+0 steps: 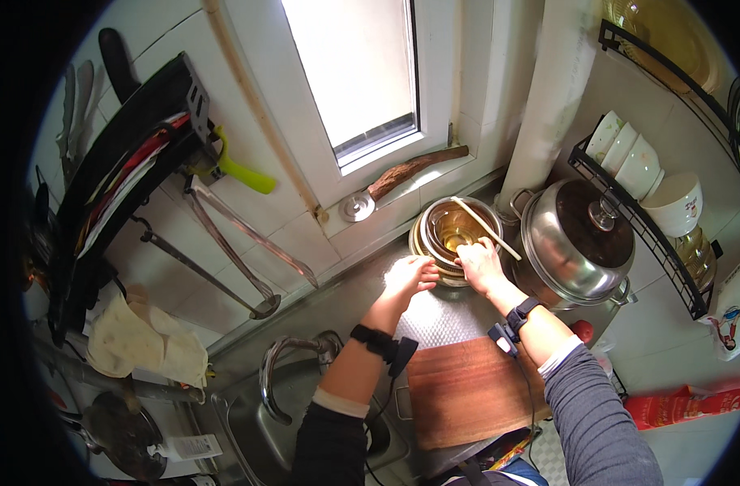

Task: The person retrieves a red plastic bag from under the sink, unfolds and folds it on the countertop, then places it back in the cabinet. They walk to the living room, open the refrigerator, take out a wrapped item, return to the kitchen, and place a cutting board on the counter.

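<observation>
A stack of nested bowls and basins (418,249) stands on the metal counter below the window. An amber glass bowl (452,234) sits at the top, inside a metal-rimmed basin. A pale stick, perhaps a rolling pin (488,228), lies slanted across the stack's right side. My right hand (480,264) grips the near rim of the glass bowl, thumb and fingers bent over it. At the stack's near left side is my left hand (408,274), fingers loosely apart with nothing seen in them. Whether its fingertips touch a rim is unclear.
Right of the stack stands a lidded steel pot (564,243). A wooden cutting board (467,389) lies nearer me, beside the sink (272,419) and its faucet (272,364). White bowls (631,158) fill a wall rack. Tongs (242,237) hang at left.
</observation>
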`<state>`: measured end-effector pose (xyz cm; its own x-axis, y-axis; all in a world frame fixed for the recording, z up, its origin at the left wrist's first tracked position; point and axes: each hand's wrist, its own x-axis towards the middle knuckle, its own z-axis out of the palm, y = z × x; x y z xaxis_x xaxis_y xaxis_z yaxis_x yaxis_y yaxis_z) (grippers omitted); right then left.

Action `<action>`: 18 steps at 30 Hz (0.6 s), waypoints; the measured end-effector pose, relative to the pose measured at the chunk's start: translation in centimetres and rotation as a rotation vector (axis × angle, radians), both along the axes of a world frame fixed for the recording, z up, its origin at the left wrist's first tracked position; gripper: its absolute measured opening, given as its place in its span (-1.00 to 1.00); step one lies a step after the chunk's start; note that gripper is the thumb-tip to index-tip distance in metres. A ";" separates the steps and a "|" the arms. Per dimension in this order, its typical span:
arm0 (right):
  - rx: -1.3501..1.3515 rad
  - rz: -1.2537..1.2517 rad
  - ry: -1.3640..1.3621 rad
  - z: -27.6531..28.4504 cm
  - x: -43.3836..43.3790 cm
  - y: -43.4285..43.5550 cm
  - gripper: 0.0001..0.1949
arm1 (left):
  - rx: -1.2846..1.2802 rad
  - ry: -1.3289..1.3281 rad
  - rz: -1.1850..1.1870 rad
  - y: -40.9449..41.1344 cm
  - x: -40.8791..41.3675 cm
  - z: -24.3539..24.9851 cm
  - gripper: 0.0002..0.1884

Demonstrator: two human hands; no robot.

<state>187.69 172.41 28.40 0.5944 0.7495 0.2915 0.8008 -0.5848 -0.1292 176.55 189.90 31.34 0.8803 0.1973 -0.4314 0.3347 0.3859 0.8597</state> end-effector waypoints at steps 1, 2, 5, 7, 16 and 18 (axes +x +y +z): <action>-0.002 0.000 -0.003 0.1 0.3 -0.4 -0.88 | 0.010 0.029 0.016 -0.7 1.6 -0.6 -0.72; -0.004 0.004 -0.003 0.2 0.5 -0.7 -0.89 | -0.016 0.005 0.044 -1.3 2.9 -0.8 -0.71; 0.004 0.001 -0.075 0.6 0.6 -1.3 -0.94 | 0.021 0.033 0.044 -2.1 5.7 -1.3 -0.69; 0.029 0.020 -0.050 0.7 0.8 -1.5 -0.93 | 0.044 0.045 0.095 -2.1 6.7 -1.8 -0.71; 0.049 -0.007 -0.051 0.6 0.9 -1.9 -0.89 | 0.105 0.147 0.176 1.3 5.7 -5.3 -0.85; 0.115 -0.023 -0.037 0.2 0.9 -2.3 -0.83 | 0.102 0.167 0.173 0.9 5.7 -5.6 -0.85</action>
